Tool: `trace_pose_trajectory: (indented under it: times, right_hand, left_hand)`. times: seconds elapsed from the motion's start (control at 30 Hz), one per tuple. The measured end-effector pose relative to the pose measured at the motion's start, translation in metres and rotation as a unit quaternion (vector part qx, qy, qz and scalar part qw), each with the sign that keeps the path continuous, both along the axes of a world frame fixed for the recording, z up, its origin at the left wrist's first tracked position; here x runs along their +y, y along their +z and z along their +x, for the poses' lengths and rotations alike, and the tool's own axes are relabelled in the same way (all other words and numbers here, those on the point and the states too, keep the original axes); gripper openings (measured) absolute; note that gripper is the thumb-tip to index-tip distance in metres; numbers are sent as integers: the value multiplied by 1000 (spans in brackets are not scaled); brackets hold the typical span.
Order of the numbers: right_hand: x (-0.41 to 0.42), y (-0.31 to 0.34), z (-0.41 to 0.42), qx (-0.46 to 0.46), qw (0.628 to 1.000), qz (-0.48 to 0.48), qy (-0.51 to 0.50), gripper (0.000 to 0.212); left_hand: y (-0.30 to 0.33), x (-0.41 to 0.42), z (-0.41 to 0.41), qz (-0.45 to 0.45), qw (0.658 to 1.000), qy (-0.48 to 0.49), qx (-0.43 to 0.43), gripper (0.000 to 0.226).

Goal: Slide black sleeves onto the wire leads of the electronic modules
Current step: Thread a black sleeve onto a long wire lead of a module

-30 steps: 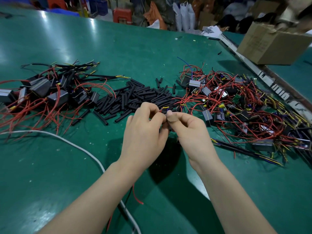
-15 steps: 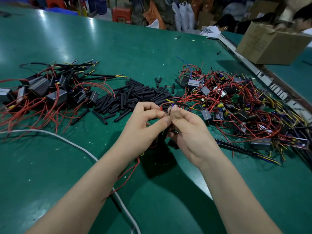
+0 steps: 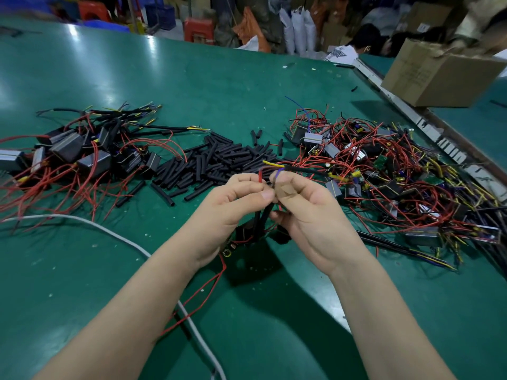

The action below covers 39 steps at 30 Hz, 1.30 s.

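Left hand (image 3: 233, 207) is raised above the green table (image 3: 247, 86), fingers curled, thumb and forefinger pinching a red wire lead (image 3: 259, 176) whose free end points up and away from the person. Right hand (image 3: 310, 212) meets it fingertip to fingertip, fingers curled, pinching a blue wire lead (image 3: 277, 174) that bends up and leftward at its tip. Below the pinch, two black sleeves (image 3: 262, 218) hang side by side, long axes running steeply downward toward the person, to a dark electronic module (image 3: 244, 233) partly hidden between the wrists; whether either sleeve is fully seated cannot be determined. A long red wire (image 3: 200, 300) trails from the module down across the left forearm. Directly beyond the hands lies a loose heap of black sleeves (image 3: 216, 160), mostly lying flat and pointing in mixed directions. To its left sits a pile of modules (image 3: 82, 154) with sleeved leads pointing away to the right; to its right, a tangled pile of modules with bare red wires (image 3: 384, 182). A white cable (image 3: 115, 234) crosses the near table. A cardboard box (image 3: 436, 75) stands at the far right.
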State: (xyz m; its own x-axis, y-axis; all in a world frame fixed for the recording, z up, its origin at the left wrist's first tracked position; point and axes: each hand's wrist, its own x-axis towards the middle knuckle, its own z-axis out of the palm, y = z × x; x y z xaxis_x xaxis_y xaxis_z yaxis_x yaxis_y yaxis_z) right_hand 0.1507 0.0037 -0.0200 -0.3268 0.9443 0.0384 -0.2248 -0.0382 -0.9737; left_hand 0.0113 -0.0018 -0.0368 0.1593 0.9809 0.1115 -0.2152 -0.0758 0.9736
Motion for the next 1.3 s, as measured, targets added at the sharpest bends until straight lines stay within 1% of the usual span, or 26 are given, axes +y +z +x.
trace_pose_trajectory:
  times: [0.07,0.1,0.17,0.23,0.3,0.37,0.4,0.47,0.53,0.6,0.67,0.73,0.77,0.8,0.87,0.97,1.0,1.1,1.17,1.2,1.27,1.3]
  right_hand:
    - [1,3,6,-14,1000,6,12,24]
    - [2,6,9,-9,1000,-9,24,27]
    - [5,10,16,2,997,-67,36,30]
    - [8,13,19,2,991,-128,25,34]
    - [9,13,18,54,984,-172,6,34]
    - [10,12,14,146,972,-183,-8,26]
    - [9,12,12,173,970,-168,-14,22]
    - [8,12,10,174,977,-115,-36,20]
    - [7,11,10,134,987,-57,-73,16]
    - [6,9,8,82,990,-9,-111,8]
    - [6,7,6,35,989,24,-140,12]
    - [6,5,5,13,986,41,-163,12]
    - [7,4,5,7,983,51,-175,10]
    - [7,4,6,0,981,62,-186,9]
    - [8,3,7,6,978,79,-194,7]
    - [7,1,8,26,979,87,-182,6]
    - [7,0,8,18,979,94,-181,7]
    - [9,-4,7,-20,971,142,-189,6]
    - [11,-8,7,-63,956,200,-204,4]
    - [11,-10,7,-95,944,236,-211,3]
    - [11,-13,7,-157,915,305,-213,6]
    - [11,-15,7,-174,903,330,-214,9]
  left_hand:
    - [2,-1,-2,2,1000,0,0,17]
    - [3,-1,-3,10,1000,-5,5,18]
    - [4,-2,-4,26,999,-21,8,18]
    - [4,-2,-5,30,999,-26,0,17]
    - [2,-1,-6,32,999,-30,3,14]
    - [1,0,-7,30,999,-36,19,5]
    - [0,1,-7,26,999,-31,29,3]
    - [0,2,-7,21,998,-1,67,7]
    - [-1,2,-5,26,992,20,118,16]
    - [-3,2,-2,33,986,17,160,21]
    - [-6,1,0,58,971,6,233,20]
    - [-10,1,0,92,943,-1,320,14]
    - [-11,2,0,105,934,4,342,11]
    - [-13,3,-1,111,930,16,351,11]
    - [-15,6,-3,114,933,53,338,15]
    - [-18,10,-6,133,930,123,318,28]
    - [-18,10,-6,140,929,143,311,28]
    - [-15,8,-3,165,927,182,283,14]
    - [-14,6,-2,192,917,189,295,12]
    - [-14,5,-1,194,916,189,296,17]
    - [-12,3,-1,183,924,187,280,26]
    - [-12,3,-1,182,925,190,276,27]
